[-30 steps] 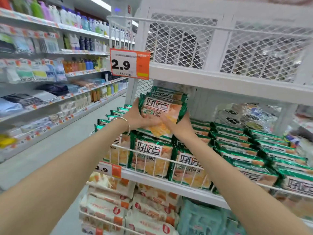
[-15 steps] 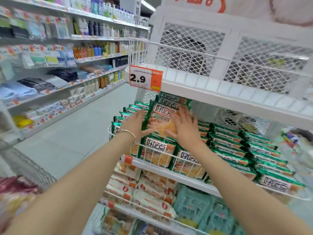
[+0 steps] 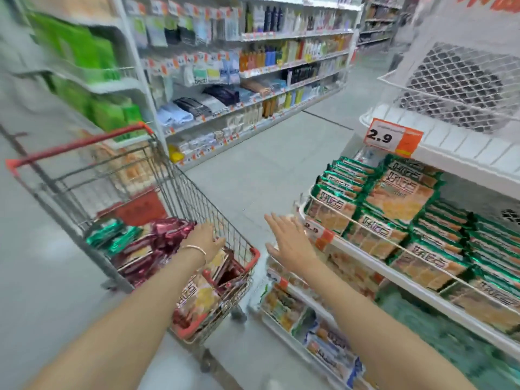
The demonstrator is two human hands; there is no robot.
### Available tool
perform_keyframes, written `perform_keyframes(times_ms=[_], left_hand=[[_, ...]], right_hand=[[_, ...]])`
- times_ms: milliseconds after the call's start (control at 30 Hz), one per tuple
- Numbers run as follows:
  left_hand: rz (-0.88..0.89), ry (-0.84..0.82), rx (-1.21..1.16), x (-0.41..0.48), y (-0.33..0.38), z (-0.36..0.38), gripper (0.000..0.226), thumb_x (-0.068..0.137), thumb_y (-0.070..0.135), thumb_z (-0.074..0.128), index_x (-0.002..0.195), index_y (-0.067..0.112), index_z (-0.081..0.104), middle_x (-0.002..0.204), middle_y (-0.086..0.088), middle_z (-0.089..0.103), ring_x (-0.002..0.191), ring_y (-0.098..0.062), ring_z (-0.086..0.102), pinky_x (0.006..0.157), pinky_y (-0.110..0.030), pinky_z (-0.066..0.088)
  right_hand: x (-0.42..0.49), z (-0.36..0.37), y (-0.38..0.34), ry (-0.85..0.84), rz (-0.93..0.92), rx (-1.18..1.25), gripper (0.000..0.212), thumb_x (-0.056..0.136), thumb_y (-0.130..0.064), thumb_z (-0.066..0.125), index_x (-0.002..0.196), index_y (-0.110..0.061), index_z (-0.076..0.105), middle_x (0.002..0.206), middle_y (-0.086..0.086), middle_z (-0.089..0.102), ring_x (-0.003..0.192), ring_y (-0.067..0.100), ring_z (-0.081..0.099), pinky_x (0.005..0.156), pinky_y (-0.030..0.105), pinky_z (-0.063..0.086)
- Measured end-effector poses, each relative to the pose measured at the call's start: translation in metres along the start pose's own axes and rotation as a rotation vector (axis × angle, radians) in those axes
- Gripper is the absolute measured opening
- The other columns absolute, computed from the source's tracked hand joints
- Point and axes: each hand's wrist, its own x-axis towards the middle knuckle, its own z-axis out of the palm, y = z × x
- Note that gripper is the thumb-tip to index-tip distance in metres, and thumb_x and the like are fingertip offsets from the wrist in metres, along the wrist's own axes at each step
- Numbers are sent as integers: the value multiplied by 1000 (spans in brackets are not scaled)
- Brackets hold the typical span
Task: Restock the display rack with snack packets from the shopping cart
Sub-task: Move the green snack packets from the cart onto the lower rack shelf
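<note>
The white display rack [image 3: 374, 250] on the right carries rows of green-edged snack packets [image 3: 399, 198], one stack higher than the rest. A wire shopping cart [image 3: 180, 192] with red trim stands at the left, holding dark red packets [image 3: 157, 246] and a few green ones [image 3: 112, 235]. My left hand [image 3: 206, 237], with a bangle on the wrist, reaches down into the cart over the packets; its fingers are hidden, and no packet shows in its grip. My right hand [image 3: 287, 240] hovers in the air between cart and rack, fingers spread, holding nothing.
An orange 2.9 price tag [image 3: 392, 136] hangs on the rack's upper shelf. Lower rack shelves [image 3: 295, 311] hold other packets. Across the grey aisle floor [image 3: 253, 164] runs a long shelf of bottles and packaged goods [image 3: 253, 80].
Both hands have left the green packet stack on the rack and swung down and left; the view turned toward the cart, and my left hand now reaches into it.
</note>
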Motion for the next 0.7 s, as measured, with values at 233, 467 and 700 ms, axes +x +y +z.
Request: perform_keyframes(times_ms=[233, 467, 700], left_hand=[[-277, 30, -185, 11, -120, -14, 52, 99, 42, 55, 138, 9, 53, 138, -13, 57, 126, -33, 55, 101, -36, 45], [-704, 295, -484, 13, -191, -31, 30, 100, 27, 55, 119, 7, 67, 122, -15, 67, 114, -33, 60, 93, -34, 45], [-1008, 516, -665, -22, -243, -32, 17, 98, 20, 57, 101, 9, 69, 108, -12, 71, 100, -28, 62, 75, -26, 36]], right_hand=[[97, 61, -90, -209, -243, 82, 74, 101, -40, 47, 160, -20, 7, 165, 10, 16, 148, 28, 26, 118, 42, 25], [191, 123, -153, -487, -106, 616, 85, 98, -25, 58, 160, -19, 0, 168, 4, 6, 153, 21, 15, 122, 36, 19], [291, 140, -237, -605, -363, 510, 84, 97, -22, 63, 160, -24, 7, 166, 6, 15, 139, 28, 43, 110, 42, 41]])
